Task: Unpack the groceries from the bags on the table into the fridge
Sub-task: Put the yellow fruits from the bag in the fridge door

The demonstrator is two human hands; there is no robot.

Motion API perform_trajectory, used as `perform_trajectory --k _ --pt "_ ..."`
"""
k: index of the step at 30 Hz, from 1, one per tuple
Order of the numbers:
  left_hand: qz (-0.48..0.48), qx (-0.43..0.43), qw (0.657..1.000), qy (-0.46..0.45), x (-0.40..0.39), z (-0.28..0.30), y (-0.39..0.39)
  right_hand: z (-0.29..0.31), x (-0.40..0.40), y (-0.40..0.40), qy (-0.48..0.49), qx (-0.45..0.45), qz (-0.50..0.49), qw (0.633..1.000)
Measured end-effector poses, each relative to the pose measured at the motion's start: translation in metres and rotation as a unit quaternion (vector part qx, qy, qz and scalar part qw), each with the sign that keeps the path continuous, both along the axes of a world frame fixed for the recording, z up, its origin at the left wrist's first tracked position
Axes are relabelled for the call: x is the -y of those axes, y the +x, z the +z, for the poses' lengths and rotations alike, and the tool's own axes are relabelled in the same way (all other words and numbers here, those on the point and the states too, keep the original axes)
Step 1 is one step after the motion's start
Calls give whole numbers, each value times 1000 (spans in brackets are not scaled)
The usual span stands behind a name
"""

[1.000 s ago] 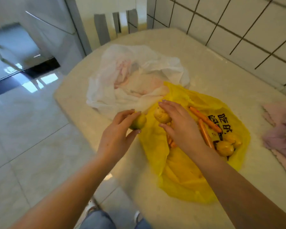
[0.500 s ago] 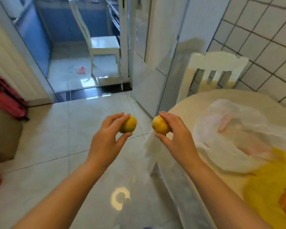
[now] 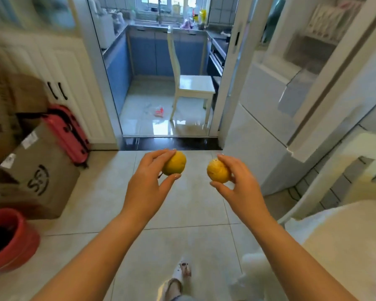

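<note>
Left hand [image 3: 149, 181] and right hand [image 3: 237, 183] each pinched a yellow fruit [image 3: 174, 163], [image 3: 218, 171], presumably carrying both toward the closed fridge [image 3: 267, 118] at right.

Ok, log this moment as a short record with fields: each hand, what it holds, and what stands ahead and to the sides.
left hand: grips a round yellow fruit in its fingertips
right hand: grips a second round yellow fruit
fruits: apart, held over the tiled floor
ahead: white wooden chair beyond the doorway
right: pale fridge, doors closed
left: brown cardboard box, pink suitcase, red bucket
</note>
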State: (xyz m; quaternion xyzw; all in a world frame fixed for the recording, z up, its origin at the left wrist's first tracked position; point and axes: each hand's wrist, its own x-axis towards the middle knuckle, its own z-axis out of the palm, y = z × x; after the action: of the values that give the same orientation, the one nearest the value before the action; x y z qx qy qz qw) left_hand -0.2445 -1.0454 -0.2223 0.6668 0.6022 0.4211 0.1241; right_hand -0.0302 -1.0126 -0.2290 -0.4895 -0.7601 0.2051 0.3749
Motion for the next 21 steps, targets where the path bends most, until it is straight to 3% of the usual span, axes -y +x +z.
perform_trajectory --k 11,21 --pt "-22 57 998 -1 -230 37 -29 39 -234 -34 6 -64 -39 997" --pt "-157 68 985 34 -451 46 -16 58 -393 -26 59 -92 -177 978"
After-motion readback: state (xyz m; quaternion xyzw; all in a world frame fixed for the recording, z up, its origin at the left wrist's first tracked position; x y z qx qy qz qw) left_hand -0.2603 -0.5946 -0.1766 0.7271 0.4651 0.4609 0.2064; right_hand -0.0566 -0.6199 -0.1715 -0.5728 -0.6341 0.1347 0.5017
